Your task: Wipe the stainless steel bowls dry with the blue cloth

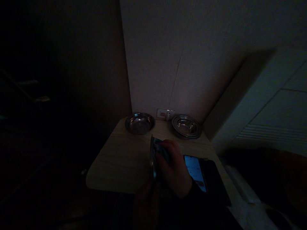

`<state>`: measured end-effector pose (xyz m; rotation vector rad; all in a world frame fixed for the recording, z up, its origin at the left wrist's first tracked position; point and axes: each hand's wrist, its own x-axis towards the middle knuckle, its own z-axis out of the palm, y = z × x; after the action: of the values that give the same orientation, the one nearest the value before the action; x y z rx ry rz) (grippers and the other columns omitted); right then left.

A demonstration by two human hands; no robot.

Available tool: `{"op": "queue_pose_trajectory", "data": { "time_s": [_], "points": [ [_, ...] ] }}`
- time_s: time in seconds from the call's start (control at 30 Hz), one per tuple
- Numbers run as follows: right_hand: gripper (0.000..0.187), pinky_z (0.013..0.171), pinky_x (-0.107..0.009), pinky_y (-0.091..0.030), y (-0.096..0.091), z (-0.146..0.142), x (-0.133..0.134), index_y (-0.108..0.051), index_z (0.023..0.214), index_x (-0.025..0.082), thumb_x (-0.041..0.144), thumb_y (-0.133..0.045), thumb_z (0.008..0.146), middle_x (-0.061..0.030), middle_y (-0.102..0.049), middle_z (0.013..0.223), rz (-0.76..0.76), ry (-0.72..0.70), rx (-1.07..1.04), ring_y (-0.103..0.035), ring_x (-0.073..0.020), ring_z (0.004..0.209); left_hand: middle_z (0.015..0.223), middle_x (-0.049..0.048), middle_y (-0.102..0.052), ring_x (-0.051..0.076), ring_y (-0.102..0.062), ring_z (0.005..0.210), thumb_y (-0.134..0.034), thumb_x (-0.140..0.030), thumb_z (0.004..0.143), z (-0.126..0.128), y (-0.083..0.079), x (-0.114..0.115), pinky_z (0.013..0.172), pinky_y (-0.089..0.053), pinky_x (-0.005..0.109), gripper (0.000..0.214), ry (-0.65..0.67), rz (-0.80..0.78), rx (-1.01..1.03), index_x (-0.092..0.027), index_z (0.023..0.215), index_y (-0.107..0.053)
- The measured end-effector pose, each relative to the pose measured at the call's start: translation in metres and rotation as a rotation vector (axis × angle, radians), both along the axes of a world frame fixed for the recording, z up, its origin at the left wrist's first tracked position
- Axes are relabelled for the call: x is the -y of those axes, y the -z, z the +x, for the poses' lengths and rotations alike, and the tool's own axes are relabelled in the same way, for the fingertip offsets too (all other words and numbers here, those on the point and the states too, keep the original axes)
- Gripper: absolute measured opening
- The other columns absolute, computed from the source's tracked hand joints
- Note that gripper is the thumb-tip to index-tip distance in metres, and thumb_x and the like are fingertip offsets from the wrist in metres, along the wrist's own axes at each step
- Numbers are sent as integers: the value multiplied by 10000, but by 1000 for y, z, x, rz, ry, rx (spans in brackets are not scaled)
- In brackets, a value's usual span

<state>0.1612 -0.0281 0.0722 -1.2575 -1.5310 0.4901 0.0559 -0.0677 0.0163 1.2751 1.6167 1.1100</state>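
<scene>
The scene is very dark. My right hand (174,171) is closed on a blue cloth (161,147) and presses it against a steel plate (152,161), which stands on edge over the near side of a small wooden table (120,159). My left hand (145,199) is a dim shape just under the plate's lower edge, and its fingers are lost in the dark. A phone (195,172) with a lit screen lies on the table just right of my right hand.
Two steel bowls stand at the back of the table, one on the left (140,123) and one on the right (186,126). A wall socket (165,113) sits between them. A pale door (271,108) is on the right. The left side is dark.
</scene>
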Motion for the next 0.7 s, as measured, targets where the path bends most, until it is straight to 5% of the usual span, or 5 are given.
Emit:
{"op": "queue_pose_trajectory", "data": {
  "time_s": [0.13,0.3,0.4,0.53,0.7],
  "points": [
    [285,923,-344,-405,5,-3,11,-582,1038,252,156,-572,771,-49,-509,1125,-14,21,0,-484,-195,1070,982,94,-704,252,-653,908,-556,-469,730,-6,15,5,783,-529,319,378,12,-11,38,-178,918,-709],
    [130,826,-318,-440,-2,0,-12,-624,868,213,188,-588,745,-25,-605,901,7,-5,-90,-558,-176,893,962,112,-705,264,-654,904,-586,-484,706,-7,17,9,773,-538,322,404,-77,-48,27,-154,907,-705],
    [137,728,-300,-476,0,8,-23,-635,869,200,269,-595,757,-14,-646,820,-103,17,-259,-588,-168,783,1011,103,-692,257,-633,962,-542,-467,750,-6,16,13,826,-518,322,388,-117,-50,14,-167,946,-691],
    [262,645,-305,-498,8,18,-11,-646,929,191,398,-582,783,-31,-683,809,-260,82,-463,-617,-189,741,1108,94,-653,255,-601,1035,-543,-441,754,-5,17,18,825,-522,309,381,-225,-61,1,-186,1013,-658],
    [302,766,-351,-504,9,19,5,-646,988,203,424,-562,801,-55,-686,945,-228,48,-382,-623,-219,878,1109,69,-657,243,-618,1009,-538,-412,749,-6,18,15,777,-548,306,406,-186,-36,37,-202,1087,-620]
  ]
}}
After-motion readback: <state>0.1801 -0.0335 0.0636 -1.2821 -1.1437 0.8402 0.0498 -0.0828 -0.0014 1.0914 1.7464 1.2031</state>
